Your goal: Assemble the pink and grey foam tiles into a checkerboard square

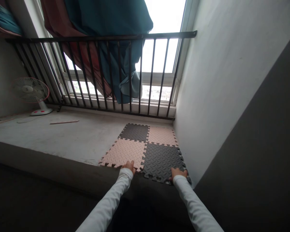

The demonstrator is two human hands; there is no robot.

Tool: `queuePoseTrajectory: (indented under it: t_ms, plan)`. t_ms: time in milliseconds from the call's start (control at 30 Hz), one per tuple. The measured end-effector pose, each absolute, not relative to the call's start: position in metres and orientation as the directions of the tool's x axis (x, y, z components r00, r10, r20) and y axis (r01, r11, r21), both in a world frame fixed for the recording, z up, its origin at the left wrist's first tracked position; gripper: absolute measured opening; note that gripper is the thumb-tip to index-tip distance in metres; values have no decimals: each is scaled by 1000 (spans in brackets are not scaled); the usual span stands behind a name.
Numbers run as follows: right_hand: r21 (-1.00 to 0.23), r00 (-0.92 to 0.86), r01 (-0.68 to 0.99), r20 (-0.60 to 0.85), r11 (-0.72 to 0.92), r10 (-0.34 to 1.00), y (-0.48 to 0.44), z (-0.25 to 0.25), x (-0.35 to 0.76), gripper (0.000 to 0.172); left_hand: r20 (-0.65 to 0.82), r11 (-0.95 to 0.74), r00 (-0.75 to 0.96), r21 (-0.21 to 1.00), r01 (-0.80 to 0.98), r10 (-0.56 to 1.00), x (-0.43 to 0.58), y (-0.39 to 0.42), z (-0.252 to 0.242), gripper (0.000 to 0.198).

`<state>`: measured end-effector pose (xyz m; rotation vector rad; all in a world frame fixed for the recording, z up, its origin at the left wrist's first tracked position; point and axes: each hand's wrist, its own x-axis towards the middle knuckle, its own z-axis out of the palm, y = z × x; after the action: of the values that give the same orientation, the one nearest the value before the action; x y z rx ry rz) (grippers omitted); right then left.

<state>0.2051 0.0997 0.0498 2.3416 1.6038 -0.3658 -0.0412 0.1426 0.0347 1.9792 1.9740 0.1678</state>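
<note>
Four interlocking foam tiles lie in a square on the ledge, against the right wall. A pink tile (125, 151) is front left, a black tile (163, 161) front right, a dark tile (135, 132) back left and another pink tile (161, 135) back right. My left hand (129, 166) grips the front edge of the front-left pink tile near its right corner. At the front edge of the front-right black tile, my right hand (178, 173) has its fingers curled over the rim near the wall.
A grey ledge (70, 138) runs left to a pink and white fan (30, 91). On it lies a thin stick (64, 122). Behind stands a dark metal railing (99, 38) before a window with a teal curtain (111, 19). A white wall (207, 80) bounds the right.
</note>
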Motion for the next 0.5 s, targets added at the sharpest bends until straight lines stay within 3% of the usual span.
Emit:
queuePoseTrajectory:
  t_ms: [200,500]
  plan:
    - [31,357,923,-446,-385,821,108,53,197,47,46,-28,17,256,966,999,-55,177,110,26]
    - [5,308,941,-420,-338,853,106,52,203,46,118,207,-332,579,789,936,-129,216,207,29]
